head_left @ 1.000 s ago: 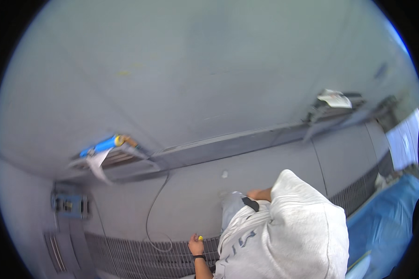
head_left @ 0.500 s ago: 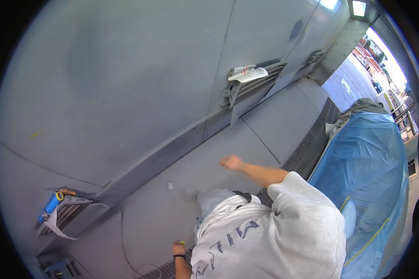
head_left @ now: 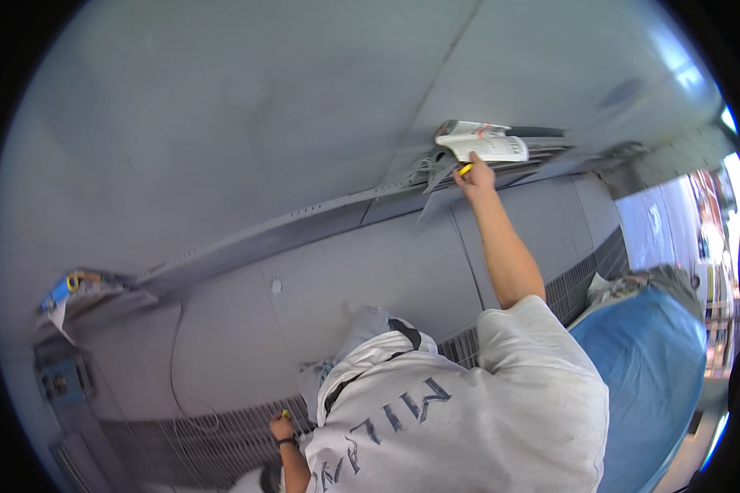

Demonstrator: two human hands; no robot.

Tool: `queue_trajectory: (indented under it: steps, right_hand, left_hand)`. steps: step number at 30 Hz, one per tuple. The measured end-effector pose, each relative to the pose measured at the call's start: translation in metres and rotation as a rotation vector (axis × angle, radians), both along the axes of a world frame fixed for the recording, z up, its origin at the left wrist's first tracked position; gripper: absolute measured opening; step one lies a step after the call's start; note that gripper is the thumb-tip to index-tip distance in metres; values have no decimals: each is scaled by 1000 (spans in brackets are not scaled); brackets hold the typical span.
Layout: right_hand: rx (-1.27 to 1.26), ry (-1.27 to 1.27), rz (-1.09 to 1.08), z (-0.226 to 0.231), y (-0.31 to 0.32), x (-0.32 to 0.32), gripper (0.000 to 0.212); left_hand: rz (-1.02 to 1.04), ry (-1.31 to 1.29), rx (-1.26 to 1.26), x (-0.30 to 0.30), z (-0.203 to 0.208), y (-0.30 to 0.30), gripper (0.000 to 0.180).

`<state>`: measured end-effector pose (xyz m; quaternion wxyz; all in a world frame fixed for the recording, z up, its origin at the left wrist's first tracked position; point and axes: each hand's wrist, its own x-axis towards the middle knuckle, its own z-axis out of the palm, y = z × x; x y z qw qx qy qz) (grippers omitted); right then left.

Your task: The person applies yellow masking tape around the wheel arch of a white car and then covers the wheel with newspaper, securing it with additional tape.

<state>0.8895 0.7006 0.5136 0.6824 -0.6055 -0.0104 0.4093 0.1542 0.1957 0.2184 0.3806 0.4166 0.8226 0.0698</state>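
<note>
My right hand (head_left: 478,179) reaches forward to the wall ledge, fingers closed around a small yellow object (head_left: 465,169) whose kind I cannot make out. Its fingertips are at the lower edge of a folded printed paper (head_left: 493,146), which lies on a slatted vent (head_left: 543,154). Low on the left, my left hand (head_left: 282,427) is closed, with a small yellow piece (head_left: 285,413) poking out of it; a dark band circles that wrist.
A blue-wrapped roll (head_left: 60,292) and paper lie on another wall vent at left. A cable (head_left: 173,361) runs over the floor. Floor grating (head_left: 247,415) passes beneath me. Blue plastic sheeting (head_left: 641,370) covers a large shape at right.
My right arm has stretched forward, bringing the hand from above the floor up to the paper on the vent. The view has turned; my left hand stays low, still closed.
</note>
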Motion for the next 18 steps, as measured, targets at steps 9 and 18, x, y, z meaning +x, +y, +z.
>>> queue_trajectory:
  steps: [9,18]
  right_hand:
    - [154,-653,344,122,-73,-39,26]
    - [523,-1310,1573,133,-212,-208,36]
  left_hand:
    - [186,-182,126,188,154,110,37]
    - [22,-626,633,339,404,233,43]
